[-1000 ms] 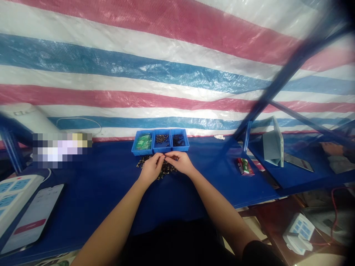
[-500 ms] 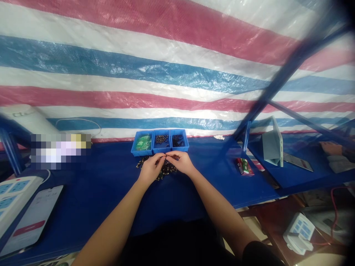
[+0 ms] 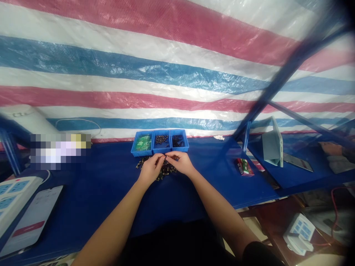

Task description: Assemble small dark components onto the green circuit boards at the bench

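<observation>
My left hand (image 3: 151, 169) and my right hand (image 3: 180, 161) meet fingertip to fingertip, both closed in a pinch. What sits between the fingertips is too small to make out. Below and around them lies a pile of small dark and brass-coloured parts (image 3: 168, 170), partly hidden by the hands. Just beyond stand three joined blue bins. The left bin (image 3: 133, 150) has green pieces (image 3: 143, 142) in it, the middle bin (image 3: 161, 150) small brass-and-dark parts (image 3: 161, 139), and the right bin (image 3: 183, 149) black parts (image 3: 177, 140).
On the blue table (image 3: 105, 192), a phone (image 3: 33, 218) and a white power strip (image 3: 19, 195) lie left. A small red-green box (image 3: 244, 167) sits right, near a blue frame post (image 3: 246, 136). Farther right are a propped tablet (image 3: 273, 144) and another person's hand (image 3: 331, 148).
My hands stay together over the pile, with only a very slight shift at the fingertips. The other person's hand at the right has moved slightly.
</observation>
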Available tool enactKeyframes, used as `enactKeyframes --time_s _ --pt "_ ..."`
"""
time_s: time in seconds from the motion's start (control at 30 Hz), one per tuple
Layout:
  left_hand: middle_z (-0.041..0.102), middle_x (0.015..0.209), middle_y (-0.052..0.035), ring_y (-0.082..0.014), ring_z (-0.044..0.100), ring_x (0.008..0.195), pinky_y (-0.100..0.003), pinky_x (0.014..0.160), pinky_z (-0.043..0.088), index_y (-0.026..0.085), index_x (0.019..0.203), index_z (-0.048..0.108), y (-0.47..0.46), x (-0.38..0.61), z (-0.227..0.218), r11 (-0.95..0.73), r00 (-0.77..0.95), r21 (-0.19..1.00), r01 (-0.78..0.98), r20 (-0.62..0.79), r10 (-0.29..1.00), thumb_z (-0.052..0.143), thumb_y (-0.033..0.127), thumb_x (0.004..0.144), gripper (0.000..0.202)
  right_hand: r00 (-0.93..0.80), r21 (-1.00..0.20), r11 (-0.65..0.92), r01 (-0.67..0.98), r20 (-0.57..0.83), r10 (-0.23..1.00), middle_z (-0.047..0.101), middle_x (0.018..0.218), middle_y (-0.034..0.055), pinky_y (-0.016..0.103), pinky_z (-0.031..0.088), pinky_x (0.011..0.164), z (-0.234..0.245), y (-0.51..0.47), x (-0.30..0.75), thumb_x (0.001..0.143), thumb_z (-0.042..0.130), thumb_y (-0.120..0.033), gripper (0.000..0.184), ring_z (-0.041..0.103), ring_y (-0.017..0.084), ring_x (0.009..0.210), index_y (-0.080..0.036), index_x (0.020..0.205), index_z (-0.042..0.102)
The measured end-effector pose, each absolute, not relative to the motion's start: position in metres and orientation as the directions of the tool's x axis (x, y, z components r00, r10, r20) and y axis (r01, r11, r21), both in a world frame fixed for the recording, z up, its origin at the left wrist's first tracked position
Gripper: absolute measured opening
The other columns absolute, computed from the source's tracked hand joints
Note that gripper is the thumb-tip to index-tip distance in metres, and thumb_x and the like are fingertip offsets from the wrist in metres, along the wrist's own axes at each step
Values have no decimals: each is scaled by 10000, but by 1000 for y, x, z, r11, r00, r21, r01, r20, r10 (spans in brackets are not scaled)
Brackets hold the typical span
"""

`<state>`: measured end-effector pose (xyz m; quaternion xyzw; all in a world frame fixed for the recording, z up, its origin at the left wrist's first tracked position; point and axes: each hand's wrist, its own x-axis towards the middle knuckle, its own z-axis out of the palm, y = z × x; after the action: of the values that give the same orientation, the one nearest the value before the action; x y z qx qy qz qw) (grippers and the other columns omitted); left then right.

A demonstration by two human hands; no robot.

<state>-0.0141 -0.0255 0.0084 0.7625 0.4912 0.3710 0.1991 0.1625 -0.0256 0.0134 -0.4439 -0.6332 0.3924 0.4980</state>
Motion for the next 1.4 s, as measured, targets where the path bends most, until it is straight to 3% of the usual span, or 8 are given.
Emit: enactKeyframes --time_s 0.1,0.37,0.6,0.8,1.13,1.4 --pt "634 709 14 -136 585 591 -229 576 429 240 1125 594 -25 -14 6 -432 221 669 604 380 898 462 454 925 321 -94 -941 297 160 285 954 736 925 74 333 560 749 12 -23 164 774 681 -445 351 674 180 763 -182 1003 722" --pt "677 836 -14 -143 616 687 -233 662 464 238 1040 624 -22 -16 3 -471 241 643 604 416 877 441 429 937 283 -129 -946 294 138 277 952 736 933 74 332 563 752 9 -23 164 773 683 -439 349 680 182 775 -185 1009 720" --pt "621 709 12 -134 590 637 -226 635 439 223 928 603 -26 -14 11 -482 294 660 576 383 876 386 409 960 287 -140 -943 307 130 289 947 731 929 73 328 555 748 13 -25 163 777 684 -427 343 673 179 779 -183 1016 718" --pt "645 758 7 -128 577 607 -223 600 435 233 1104 600 -25 -14 5 -444 220 678 585 394 892 472 433 921 300 -102 -953 280 114 269 958 736 926 75 329 556 759 10 -24 162 778 683 -418 331 682 185 785 -177 1002 718" --pt "668 878 -13 -138 615 720 -222 661 446 225 1050 602 -21 -16 1 -466 244 683 562 402 883 437 388 945 255 -117 -949 288 125 274 955 742 915 74 320 553 732 14 -27 160 773 686 -412 329 686 193 784 -171 993 727" --pt "601 727 17 -129 584 637 -228 646 442 220 1015 564 -24 -15 7 -477 284 693 540 383 879 389 395 965 253 -126 -932 331 148 314 941 744 934 60 312 547 736 10 -27 158 784 681 -395 300 675 179 772 -189 996 733"
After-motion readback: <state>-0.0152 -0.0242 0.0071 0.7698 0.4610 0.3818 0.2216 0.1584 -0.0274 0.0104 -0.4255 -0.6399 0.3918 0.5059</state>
